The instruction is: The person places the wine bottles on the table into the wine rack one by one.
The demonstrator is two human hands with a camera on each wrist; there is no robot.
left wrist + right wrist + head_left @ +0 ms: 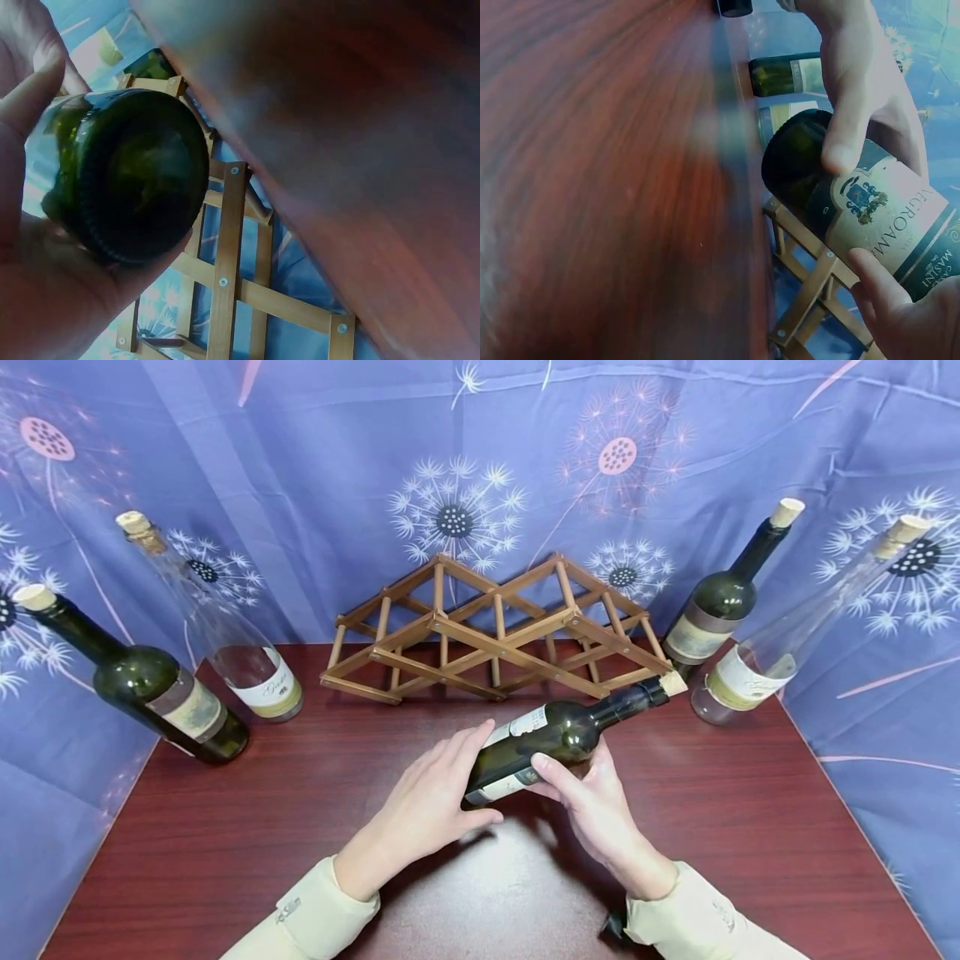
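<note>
A dark green wine bottle [573, 731] with a cork and pale labels is tilted over the table, its neck pointing right and up. My left hand [427, 793] holds it near the base, thumb on one side and fingers on the other. Around the body below the shoulder, my right hand [600, 810] grips it, thumb on the label. In the left wrist view the round base of the bottle [146, 176] faces the camera. The front label of the bottle [885, 214] shows in the right wrist view. Just behind the bottle stands a wooden lattice rack [498, 643].
At the left stand a corked green bottle [176, 702] and a corked clear bottle [255, 668]. Another green bottle [712, 602] and clear bottle [750, 677] stand at the right. A small black object [615, 929] lies beside the right sleeve. Patterned blue cloth [315, 485] hangs around the table [300, 827].
</note>
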